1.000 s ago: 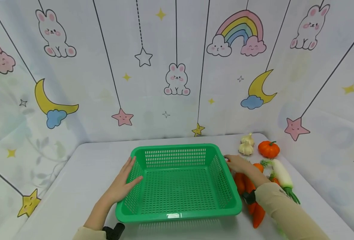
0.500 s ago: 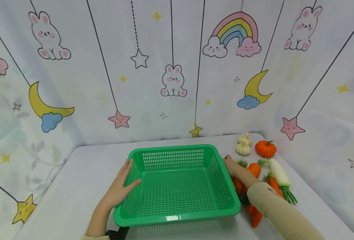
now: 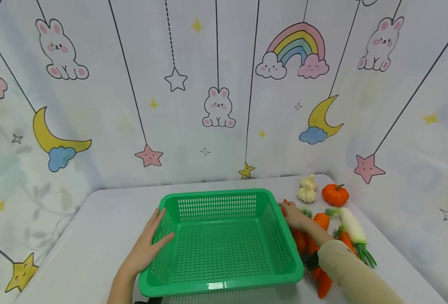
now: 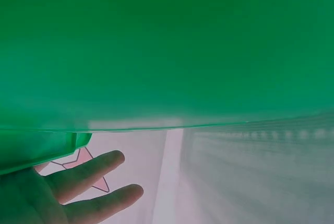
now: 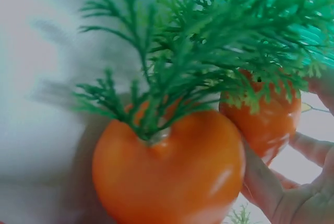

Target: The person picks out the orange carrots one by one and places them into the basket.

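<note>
"On the middle of the worktop (image 3: 79,245), upright, stands your basket (image 3: 254,281). Your left hand (image 3: 142,245) lies against its left rim, fingers straight and spread, thumb over the inner wall, grasping nothing."

"And your right hand (image 3: 293,217)?"

"Just outside the right rim, by something red (image 3: 283,212). I cannot tell whether you grasp it or only touch it; the right wrist view shows your thumb beside a carrot (image 5: 172,169), not the grip itself. The radish (image 3: 353,226) and garlic (image 3: 306,194) are farther out on your right."

"How should the basket handle for you?"

"Light and fairly stiff, I'd judge, with some give in its slotted walls and a slick rim. Hold both short sides, thumbs over the lip."

"The carrot?"

"Glossy, so probably slippery, and likely firm. Take its thick body; the feathery top looks too flimsy to hold."
</note>
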Action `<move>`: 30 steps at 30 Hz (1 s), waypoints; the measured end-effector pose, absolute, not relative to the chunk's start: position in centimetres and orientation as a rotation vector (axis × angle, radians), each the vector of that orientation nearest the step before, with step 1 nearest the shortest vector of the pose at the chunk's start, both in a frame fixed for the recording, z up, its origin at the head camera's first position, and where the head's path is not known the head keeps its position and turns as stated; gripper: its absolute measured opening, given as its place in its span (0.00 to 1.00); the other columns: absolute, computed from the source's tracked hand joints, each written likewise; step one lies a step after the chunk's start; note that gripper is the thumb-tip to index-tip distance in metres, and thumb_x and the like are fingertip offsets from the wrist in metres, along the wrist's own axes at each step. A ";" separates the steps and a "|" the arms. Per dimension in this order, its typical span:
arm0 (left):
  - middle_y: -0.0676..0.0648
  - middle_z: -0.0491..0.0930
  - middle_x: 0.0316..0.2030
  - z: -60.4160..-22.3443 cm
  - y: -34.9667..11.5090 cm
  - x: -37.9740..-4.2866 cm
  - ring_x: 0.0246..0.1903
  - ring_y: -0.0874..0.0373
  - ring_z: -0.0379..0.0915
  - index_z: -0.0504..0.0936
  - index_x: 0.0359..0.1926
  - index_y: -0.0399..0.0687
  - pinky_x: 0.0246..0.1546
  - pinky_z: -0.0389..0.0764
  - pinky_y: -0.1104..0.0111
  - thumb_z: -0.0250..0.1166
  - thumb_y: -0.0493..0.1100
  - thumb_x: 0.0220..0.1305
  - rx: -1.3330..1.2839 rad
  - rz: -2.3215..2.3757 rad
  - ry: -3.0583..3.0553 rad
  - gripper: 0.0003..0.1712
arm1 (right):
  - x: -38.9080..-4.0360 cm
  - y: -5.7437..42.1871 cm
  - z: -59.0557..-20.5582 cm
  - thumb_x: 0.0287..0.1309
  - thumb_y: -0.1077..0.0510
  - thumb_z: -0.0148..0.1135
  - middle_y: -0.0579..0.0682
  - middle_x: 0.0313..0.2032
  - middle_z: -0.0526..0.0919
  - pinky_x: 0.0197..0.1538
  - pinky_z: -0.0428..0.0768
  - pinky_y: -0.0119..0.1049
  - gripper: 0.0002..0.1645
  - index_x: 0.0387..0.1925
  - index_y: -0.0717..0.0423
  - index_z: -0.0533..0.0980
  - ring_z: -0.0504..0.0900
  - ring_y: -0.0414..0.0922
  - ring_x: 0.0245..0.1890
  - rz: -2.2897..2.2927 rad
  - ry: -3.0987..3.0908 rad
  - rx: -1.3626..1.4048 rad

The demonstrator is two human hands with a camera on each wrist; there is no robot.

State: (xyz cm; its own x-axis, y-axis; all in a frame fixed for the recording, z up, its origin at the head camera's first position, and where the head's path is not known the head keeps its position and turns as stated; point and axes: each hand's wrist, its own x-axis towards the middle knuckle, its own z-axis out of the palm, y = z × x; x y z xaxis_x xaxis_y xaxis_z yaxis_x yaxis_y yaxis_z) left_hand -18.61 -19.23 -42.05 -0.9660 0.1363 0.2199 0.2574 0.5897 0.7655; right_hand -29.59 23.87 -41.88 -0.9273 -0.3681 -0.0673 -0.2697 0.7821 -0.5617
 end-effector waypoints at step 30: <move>0.40 0.38 0.70 -42.0 -19.2 -18.3 0.66 0.34 0.35 0.46 0.71 0.51 0.52 0.47 0.31 0.55 0.53 0.64 -0.353 -1.336 -2.658 0.41 | -27.9 26.6 -37.1 0.46 0.52 0.69 0.75 0.61 0.45 0.45 0.74 0.54 0.52 0.65 0.68 0.53 0.69 0.66 0.48 -0.877 2.922 -0.509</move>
